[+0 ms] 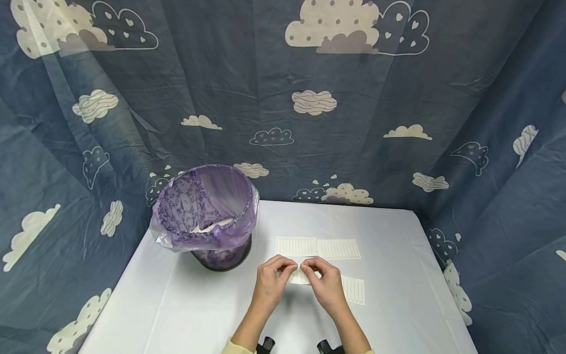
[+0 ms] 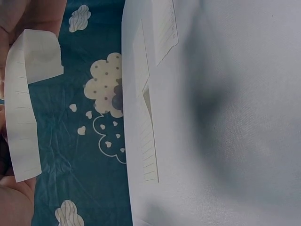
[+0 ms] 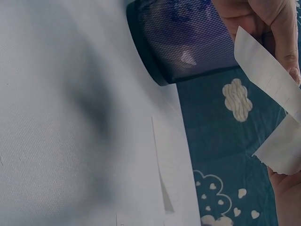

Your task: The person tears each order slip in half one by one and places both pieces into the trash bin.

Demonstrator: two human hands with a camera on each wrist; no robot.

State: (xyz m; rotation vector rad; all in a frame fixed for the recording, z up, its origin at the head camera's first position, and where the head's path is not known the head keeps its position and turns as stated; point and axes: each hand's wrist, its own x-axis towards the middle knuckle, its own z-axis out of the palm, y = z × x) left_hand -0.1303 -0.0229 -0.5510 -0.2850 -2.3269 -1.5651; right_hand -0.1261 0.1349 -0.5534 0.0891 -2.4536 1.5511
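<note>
Head camera, from left to right: a dark blue curtain (image 1: 48,162) printed with pale clouds hangs down the left side and continues behind the bench (image 1: 185,305), which has a plain white top. On the left part of that top stands a mesh bin (image 1: 221,258) with a dark base, lined with a see-through purple bag (image 1: 243,223) folded out over the rim; something white (image 1: 212,226) lies inside it. Well apart from the bin, near the middle, the left hand (image 1: 270,280) pinches one end of a small lined paper slip (image 1: 299,278) between thumb and fingers. Left and right wrist views show this slip bent, with two flaps at an angle, held up above the bench; whether they are fully joined, I cannot tell. Just beyond the hands, two more lined slips lie flat end to end, a left one (image 1: 295,246) and a right one (image 1: 338,249). The right hand (image 1: 327,285) pinches the other end of the held slip, its fingertips close to those of the left. Just to its right, another slip (image 1: 353,290) lies on the bench, partly hidden by that hand. Pale yellow sleeves (image 1: 237,347) show at the lower edge, beside two black wrist pieces (image 1: 265,345).
</note>
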